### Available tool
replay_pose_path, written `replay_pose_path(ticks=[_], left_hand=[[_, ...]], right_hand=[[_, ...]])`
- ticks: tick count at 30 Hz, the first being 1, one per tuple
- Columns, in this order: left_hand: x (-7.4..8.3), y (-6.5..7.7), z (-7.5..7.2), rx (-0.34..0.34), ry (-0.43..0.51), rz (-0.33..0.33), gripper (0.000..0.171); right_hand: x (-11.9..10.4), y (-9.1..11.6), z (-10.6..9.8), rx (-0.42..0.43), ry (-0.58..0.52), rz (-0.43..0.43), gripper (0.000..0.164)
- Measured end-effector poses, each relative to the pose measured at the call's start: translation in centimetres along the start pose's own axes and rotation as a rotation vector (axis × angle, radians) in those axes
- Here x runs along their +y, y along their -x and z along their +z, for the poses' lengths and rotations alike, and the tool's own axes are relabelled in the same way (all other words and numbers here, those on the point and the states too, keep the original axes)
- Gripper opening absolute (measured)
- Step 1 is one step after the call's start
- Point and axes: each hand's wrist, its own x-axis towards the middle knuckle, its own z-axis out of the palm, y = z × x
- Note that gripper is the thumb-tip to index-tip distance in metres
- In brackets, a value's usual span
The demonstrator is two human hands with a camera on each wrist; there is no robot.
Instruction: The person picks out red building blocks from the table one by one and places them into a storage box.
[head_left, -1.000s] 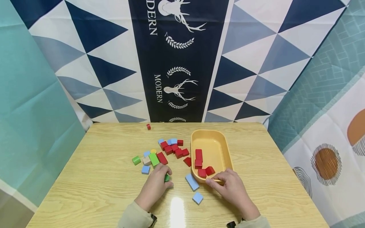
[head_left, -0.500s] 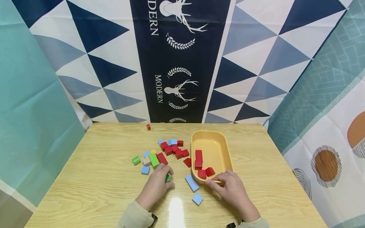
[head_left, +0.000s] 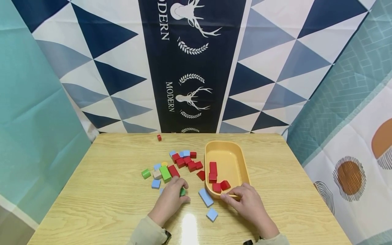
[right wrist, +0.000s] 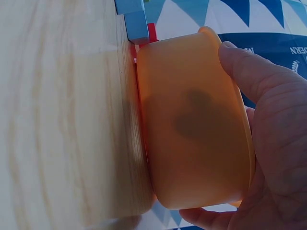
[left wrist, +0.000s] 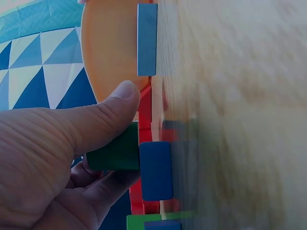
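Wood-grain surface carries everything. Yellow tray stands on it, right of the loose blocks, presumably so its inside stays within easy reach of both hands. Right hand pinches the tray's near rim, probably to steady it. Left hand, apart from the right, has thumb and fingers clamped on a green block. Long blue block lies just beside the tray's near-left corner. Red blocks, the only colour seen inside, sit toward the near end. Green block: gripped across its sides, likely for security; cannot tell whether it touches the surface.
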Motion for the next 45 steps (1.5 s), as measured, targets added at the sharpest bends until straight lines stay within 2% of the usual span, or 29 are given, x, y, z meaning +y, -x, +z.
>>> replay_pose_path(ticks=[18, 35, 45], left_hand=[[0.46, -0.30, 0.51, -0.008, -0.010, 0.004, 0.033], [0.66, 0.27, 0.76, -0.020, -0.014, 0.006, 0.032], [0.80, 0.10, 0.96, -0.027, -0.010, 0.051, 0.038]], right_hand=[[-0.17, -0.03, -0.21, -0.005, -0.009, 0.014, 0.026], [-0.07, 0.06, -0.28, -0.007, -0.013, 0.022, 0.028], [0.07, 0.10, -0.13, -0.001, -0.015, 0.018, 0.027]])
